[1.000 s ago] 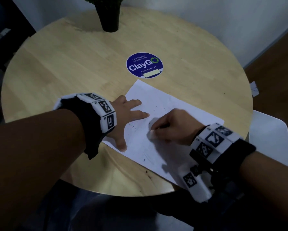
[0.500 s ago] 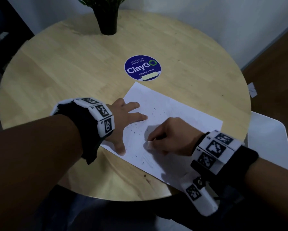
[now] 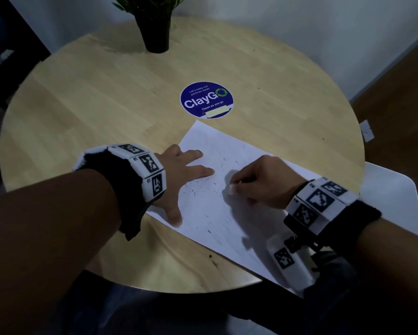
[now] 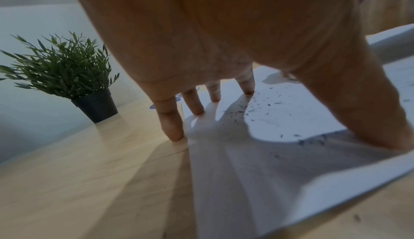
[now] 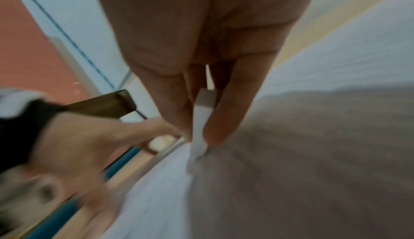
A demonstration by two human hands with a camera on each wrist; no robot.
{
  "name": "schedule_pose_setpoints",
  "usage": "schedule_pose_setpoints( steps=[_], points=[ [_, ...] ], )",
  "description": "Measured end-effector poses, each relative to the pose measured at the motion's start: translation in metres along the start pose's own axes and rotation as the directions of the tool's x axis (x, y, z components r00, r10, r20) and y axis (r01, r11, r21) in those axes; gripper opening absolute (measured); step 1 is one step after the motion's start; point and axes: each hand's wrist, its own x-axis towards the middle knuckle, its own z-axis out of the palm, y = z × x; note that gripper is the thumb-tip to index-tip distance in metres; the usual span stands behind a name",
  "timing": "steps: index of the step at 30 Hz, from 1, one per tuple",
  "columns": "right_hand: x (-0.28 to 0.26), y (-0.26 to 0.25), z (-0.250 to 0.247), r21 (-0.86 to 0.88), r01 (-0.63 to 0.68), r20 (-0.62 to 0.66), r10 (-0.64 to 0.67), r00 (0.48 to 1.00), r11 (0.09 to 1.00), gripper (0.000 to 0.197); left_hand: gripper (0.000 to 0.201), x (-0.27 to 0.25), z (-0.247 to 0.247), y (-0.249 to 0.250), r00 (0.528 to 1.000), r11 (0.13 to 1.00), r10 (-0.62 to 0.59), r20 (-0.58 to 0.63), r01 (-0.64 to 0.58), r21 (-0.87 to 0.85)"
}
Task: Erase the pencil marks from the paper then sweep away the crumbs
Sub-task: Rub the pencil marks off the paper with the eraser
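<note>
A white sheet of paper [image 3: 212, 209] lies on the round wooden table [image 3: 87, 97], dotted with dark eraser crumbs [image 3: 198, 187]. My left hand [image 3: 179, 172] lies flat on the sheet's left end, fingers spread and straight; the left wrist view shows its fingertips [image 4: 172, 129] on the paper's edge [image 4: 224, 154] with crumbs [image 4: 264, 104] beside them. My right hand [image 3: 256, 182] pinches a white eraser [image 3: 231, 190] against the middle of the sheet. In the blurred right wrist view the eraser [image 5: 201, 118] sits between thumb and fingers, its tip on the paper [image 5: 291, 172].
A dark potted plant [image 3: 154, 27] stands at the table's far edge, also in the left wrist view as a potted plant [image 4: 74, 76]. A round blue ClayGo sticker [image 3: 206, 99] lies beyond the paper. A white chair seat [image 3: 394, 199] is at the right.
My right hand with the eraser has rubbed back and forth over the middle of the sheet. My left hand stays pressed on the paper. The head view has shifted slightly.
</note>
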Motion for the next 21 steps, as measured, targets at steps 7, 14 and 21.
schedule_pose_setpoints(
  steps=[7,14,21],
  points=[
    [0.004,0.004,-0.003,0.044,-0.009,-0.063,0.012,0.998,0.999,0.009,0.122,0.001,-0.001,0.001,1.000,1.000,-0.010,0.009,0.010,0.018],
    [-0.005,-0.007,0.009,-0.013,0.062,0.122,-0.060,0.991,0.998,0.012,0.121,0.000,-0.002,0.002,1.000,1.000,-0.016,0.006,0.016,0.025],
    [-0.014,-0.026,0.020,-0.010,0.102,0.127,-0.099,0.987,0.995,0.014,0.121,-0.001,-0.003,0.002,1.000,0.999,-0.020,0.006,0.020,0.030]
  ],
)
